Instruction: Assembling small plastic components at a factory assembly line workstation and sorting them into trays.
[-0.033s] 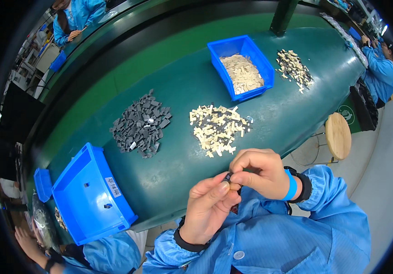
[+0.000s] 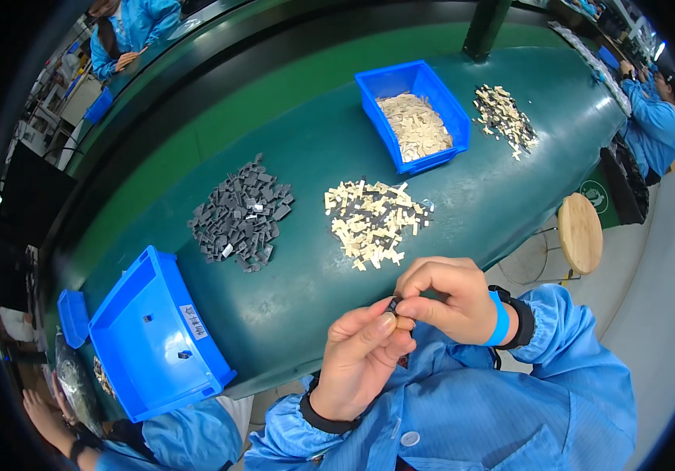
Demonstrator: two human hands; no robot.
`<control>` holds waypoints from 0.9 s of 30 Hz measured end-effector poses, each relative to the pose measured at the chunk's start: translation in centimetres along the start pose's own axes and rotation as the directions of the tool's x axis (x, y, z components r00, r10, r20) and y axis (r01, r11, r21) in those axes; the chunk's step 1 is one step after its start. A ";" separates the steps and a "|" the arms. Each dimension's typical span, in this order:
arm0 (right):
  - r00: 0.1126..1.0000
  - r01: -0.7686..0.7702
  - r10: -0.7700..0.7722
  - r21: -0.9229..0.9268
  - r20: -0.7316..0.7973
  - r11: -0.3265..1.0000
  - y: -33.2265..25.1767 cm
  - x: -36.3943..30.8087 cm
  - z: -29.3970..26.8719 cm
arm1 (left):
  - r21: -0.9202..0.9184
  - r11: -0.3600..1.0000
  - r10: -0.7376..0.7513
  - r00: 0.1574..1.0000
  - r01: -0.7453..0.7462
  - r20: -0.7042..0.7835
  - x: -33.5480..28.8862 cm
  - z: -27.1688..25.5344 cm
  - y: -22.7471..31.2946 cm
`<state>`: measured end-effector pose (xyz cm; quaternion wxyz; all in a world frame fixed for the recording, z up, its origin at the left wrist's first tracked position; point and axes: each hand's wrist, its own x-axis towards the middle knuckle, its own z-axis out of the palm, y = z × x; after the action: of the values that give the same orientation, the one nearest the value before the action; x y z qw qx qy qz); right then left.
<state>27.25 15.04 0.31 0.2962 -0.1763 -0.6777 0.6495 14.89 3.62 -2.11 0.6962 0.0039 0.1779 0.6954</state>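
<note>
A small black part (image 2: 392, 305) is pinched between the fingertips of both hands, just in front of my body. My left hand (image 2: 365, 345) grips it between thumb and fingers from below. From the right, my right hand (image 2: 443, 298) closes thumb and forefinger on its other side. Fingers cover most of the part, so its exact shape is hidden. Just beyond my hands lies a pile of cream and black small pieces (image 2: 372, 224). Farther left is a heap of dark grey rectangular pieces (image 2: 243, 216).
A blue bin (image 2: 465, 141) at the far side holds many flat cream pieces. Right of it lies another cream-and-black pile (image 2: 504, 120). A blue tray (image 2: 145, 345) at the left contains two small dark pieces. A round wooden stool (image 2: 580, 234) stands at right. Other people sit around the green table.
</note>
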 end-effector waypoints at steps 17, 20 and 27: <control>0.618 0.750 -0.763 -0.432 0.189 0.501 -8.1 -0.7 2.5 | 0.941 -0.252 0.965 0.010 -0.226 0.261 -8.1 -1.1 9.6; 0.577 0.654 -0.812 -0.642 0.083 0.400 -8.9 -3.0 2.5 | 0.969 -0.245 0.963 -0.121 -0.018 0.241 -8.9 -2.3 12.3; 0.737 0.638 -0.435 -0.745 0.517 0.195 -3.3 3.8 -1.9 | 0.520 -0.613 0.761 0.268 0.594 0.590 -9.8 -3.0 12.1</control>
<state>26.04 18.58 4.14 0.2962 0.0074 -0.9537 0.0526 2.74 -6.20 0.46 -0.3080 0.3283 0.8639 0.2261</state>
